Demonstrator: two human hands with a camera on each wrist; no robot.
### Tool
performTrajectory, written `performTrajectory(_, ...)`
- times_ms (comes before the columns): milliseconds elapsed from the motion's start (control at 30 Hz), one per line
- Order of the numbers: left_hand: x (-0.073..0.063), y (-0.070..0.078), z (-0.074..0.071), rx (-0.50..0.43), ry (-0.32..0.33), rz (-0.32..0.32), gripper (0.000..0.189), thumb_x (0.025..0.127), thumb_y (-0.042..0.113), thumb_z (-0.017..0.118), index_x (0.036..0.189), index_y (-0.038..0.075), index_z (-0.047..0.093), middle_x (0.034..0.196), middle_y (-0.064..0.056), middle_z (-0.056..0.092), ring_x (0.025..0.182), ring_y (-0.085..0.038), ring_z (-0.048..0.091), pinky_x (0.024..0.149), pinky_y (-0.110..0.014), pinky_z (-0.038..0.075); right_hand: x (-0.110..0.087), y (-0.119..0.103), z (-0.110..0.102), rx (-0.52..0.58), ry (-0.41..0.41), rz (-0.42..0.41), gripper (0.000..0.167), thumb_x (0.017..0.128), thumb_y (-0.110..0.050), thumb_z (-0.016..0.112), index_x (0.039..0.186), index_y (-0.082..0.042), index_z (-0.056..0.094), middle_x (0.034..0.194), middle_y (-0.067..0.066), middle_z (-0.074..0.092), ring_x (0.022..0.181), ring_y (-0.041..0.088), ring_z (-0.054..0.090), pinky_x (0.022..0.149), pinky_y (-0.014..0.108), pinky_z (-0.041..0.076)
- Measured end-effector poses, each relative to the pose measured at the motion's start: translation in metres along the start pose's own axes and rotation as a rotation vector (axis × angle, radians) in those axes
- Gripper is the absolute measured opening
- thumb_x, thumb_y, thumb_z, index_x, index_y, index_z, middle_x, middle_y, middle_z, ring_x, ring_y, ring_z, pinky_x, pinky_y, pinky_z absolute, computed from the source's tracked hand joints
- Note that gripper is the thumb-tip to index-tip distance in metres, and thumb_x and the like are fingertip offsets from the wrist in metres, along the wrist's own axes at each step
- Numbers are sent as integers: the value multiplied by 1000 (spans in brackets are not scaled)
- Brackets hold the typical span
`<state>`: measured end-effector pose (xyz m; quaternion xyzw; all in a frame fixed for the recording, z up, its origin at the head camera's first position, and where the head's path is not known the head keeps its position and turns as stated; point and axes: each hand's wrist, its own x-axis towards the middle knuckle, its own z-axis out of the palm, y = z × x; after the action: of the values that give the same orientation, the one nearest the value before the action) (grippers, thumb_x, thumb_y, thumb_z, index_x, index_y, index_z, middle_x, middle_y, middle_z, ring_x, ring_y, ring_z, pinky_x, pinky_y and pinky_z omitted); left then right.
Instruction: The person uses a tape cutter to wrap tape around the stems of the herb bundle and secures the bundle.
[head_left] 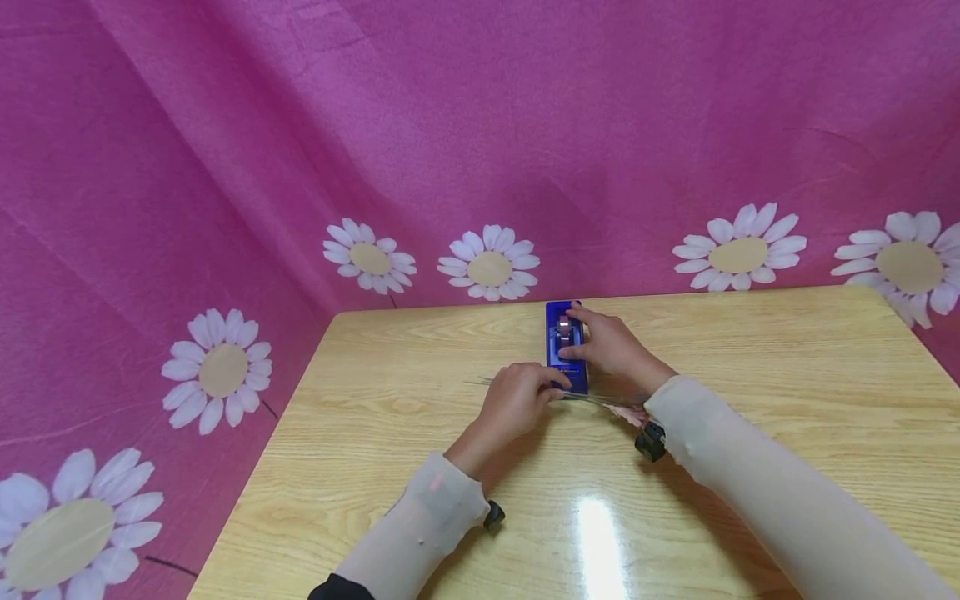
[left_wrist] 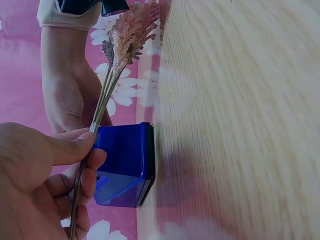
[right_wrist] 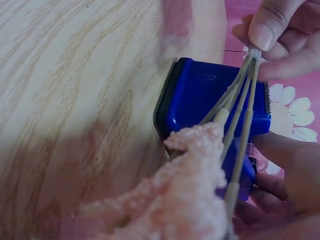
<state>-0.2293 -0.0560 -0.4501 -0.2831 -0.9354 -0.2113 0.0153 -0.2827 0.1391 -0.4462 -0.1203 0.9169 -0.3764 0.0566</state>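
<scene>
A blue tape dispenser point(head_left: 553, 360) stands on the table near its back edge, a tape roll point(head_left: 564, 331) inside it. My right hand point(head_left: 615, 346) grips the dispenser from the right, thumb near the roll and fingers toward the far end. My left hand point(head_left: 517, 400) pinches a small bunch of dried flower stems point(left_wrist: 103, 97) just in front of the dispenser's near end. A pink fluffy flower head point(left_wrist: 132, 35) points right, under the right wrist. Clear tape point(right_wrist: 254, 53) shows on the stems at the left fingertips. In the right wrist view, the serrated cutter point(right_wrist: 268, 97) lies beside those fingers.
The wood-grain table point(head_left: 360, 467) ends just behind the dispenser. A pink cloth point(head_left: 480, 125) with white daisies hangs along its back and left sides. Dark wrist cameras point(head_left: 650, 442) sit beneath both sleeves.
</scene>
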Motion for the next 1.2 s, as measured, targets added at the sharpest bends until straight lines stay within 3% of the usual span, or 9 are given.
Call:
performTrajectory(333,1,0,0,-16,-85,-49,14,98,26,72,106,25,83,97,9,72,92,-9,64,80,-31,44,0,-1,-1,38,-19,25,78,97,-20,75,160,0,33,169,18,20,139,40,46,116,58,35)
performTrajectory(600,2,2,2,-20,-113,-97,20,101,34,67,101,22,83,91,12,69,87,-7,60,74,-29,37,0,-1,-1,23,-3,6,77,96,-19,76,158,1,34,168,21,21,141,41,44,117,58,34)
performTrajectory(800,2,0,2,-52,-138,-119,15,99,30,70,96,21,82,89,12,69,87,-7,60,79,-32,38,0,-1,0,25,0,-3,77,96,-18,76,158,2,35,168,20,21,142,42,43,117,58,34)
performTrajectory(967,3,-7,-1,-99,-205,-106,13,101,24,69,92,19,77,88,11,69,84,-7,59,85,-32,45,0,-1,0,32,-1,0,77,96,-18,76,158,2,34,168,20,21,140,40,45,117,58,34)
performTrajectory(1200,2,-16,-6,-176,-311,-95,15,103,14,65,91,10,73,83,4,63,77,-11,53,72,-24,45,0,-1,0,21,0,-4,77,96,-18,76,157,3,36,168,21,22,144,43,41,117,59,33)
